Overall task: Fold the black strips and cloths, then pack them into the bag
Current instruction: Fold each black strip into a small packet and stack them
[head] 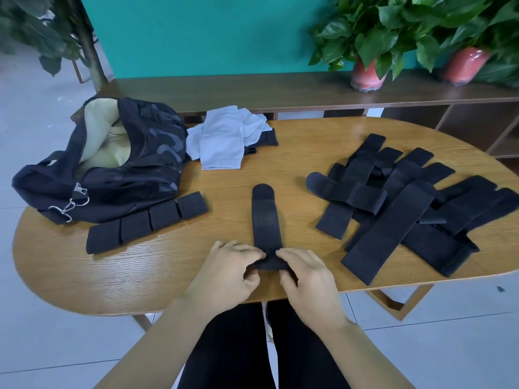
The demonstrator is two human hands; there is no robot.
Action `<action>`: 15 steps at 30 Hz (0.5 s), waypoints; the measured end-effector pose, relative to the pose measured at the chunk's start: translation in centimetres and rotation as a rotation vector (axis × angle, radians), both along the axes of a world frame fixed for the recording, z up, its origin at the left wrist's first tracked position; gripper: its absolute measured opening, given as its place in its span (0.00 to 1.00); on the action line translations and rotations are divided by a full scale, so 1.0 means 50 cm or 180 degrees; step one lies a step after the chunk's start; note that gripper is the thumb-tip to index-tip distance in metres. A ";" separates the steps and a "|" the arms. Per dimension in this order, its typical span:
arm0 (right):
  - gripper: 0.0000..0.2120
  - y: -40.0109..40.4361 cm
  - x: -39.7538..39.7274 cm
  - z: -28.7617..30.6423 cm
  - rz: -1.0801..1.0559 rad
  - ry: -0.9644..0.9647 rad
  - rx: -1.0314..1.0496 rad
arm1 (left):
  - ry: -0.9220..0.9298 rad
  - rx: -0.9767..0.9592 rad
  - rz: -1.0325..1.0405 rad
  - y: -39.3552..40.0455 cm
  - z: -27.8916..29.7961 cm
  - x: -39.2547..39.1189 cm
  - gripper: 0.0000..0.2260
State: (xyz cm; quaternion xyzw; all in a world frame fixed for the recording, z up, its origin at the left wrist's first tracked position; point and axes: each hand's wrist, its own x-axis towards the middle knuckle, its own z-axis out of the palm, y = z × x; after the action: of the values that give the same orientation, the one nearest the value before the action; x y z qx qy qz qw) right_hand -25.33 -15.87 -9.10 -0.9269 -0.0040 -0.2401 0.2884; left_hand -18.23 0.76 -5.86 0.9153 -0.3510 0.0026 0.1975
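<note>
Both hands were set on the near end of one strip (265,220): the left hand (233,272) and the right hand (307,279) each pinched a side of that end, fingers curled round the edge, which was lifted and rolled over slightly. The rest of the strip was laid flat on the table (280,169), pointing away, its rounded tip at the far end.

Four folded strips (146,221) were lined up at the near left, just beside the bag (104,164), whose mouth was left open with its pale lining showing. A pile of unfolded strips (407,203) was spread at the right. Pale cloths (224,138) were heaped at the far side, right of the bag.

Judged from this, folding was under way, with the first fold of this strip being started. Next, the pinched end would need to be carried away over the strip and pressed flat, edges kept in line, so that a compact block matching the four could be formed.
</note>
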 end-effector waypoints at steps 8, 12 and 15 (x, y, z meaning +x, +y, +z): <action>0.13 0.021 0.037 0.018 -0.0457 0.0096 0.0779 | 0.0655 -0.1217 0.1196 -0.028 -0.006 -0.027 0.06; 0.12 0.022 0.060 0.017 -0.0462 0.0185 0.0762 | 0.0680 -0.1410 0.1392 -0.037 -0.006 -0.016 0.08; 0.09 0.022 0.076 0.014 -0.0543 0.0185 0.0625 | 0.0648 -0.1389 0.1450 -0.045 -0.005 -0.007 0.07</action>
State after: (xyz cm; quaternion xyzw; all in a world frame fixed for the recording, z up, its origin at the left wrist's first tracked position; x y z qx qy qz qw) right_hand -21.51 -14.76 -8.39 -0.8978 0.1067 -0.2360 0.3563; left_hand -18.58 -1.48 -6.13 0.9019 -0.1070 0.0303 0.4173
